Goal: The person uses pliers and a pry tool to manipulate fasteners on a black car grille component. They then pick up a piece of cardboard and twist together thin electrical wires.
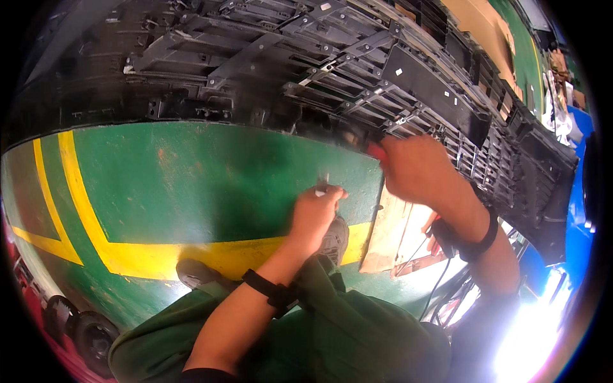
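in the head view, the person's right hand [416, 167] is closed around a red object [378, 152] at the near edge of a large black slatted panel [255, 48]; whether object and panel touch cannot be told. the left hand [311, 220] pinches a small pale piece [320, 193] above the green floor [191, 185].

The floor [166, 198] looks glossy, the trousers [364, 325] matt cloth, the black slatted part [246, 59] probably plastic.
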A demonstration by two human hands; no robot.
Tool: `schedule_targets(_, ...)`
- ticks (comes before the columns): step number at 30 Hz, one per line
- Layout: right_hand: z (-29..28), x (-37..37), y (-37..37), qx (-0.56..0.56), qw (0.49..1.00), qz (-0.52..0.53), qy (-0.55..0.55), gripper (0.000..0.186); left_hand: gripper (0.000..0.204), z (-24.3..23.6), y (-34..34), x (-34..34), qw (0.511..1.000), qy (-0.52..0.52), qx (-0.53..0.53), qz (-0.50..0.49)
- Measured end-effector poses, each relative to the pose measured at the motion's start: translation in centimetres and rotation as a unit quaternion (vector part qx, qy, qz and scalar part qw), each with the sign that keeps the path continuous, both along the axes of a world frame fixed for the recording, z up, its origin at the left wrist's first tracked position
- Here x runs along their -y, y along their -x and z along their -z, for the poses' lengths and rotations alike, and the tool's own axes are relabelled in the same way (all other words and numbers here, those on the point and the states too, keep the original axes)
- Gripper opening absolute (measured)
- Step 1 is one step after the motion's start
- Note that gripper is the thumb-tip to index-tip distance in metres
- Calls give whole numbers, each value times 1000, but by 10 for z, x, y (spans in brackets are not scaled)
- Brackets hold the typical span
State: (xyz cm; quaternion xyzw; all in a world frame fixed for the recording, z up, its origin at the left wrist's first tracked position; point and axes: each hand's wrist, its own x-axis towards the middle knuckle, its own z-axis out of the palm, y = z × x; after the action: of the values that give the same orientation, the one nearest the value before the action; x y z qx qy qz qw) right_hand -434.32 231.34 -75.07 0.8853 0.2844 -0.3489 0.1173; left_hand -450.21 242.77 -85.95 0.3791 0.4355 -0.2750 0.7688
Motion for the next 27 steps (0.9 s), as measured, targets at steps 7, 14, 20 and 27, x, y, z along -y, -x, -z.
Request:
schedule_targets(7, 3, -18, -17, -98, 993, -52, 47, 20, 16, -1, 0, -15, 1000, 0, -13, -6)
schedule_targets(14, 3, -41, -24, -156, 976, -76, 128, 23, 14, 3, 3, -20, 1000, -4, -10, -10)
schedule_targets(20, -3, -51, -30, -170, 973, -50, 145, 29, 13, 3, 1, -21, 1000, -3, -13, -10)
schedule_targets(27, 5, -52, -32, -190, 965, -39, 175, 30, 13, 12, 6, -23, 999, -26, 30, 1)
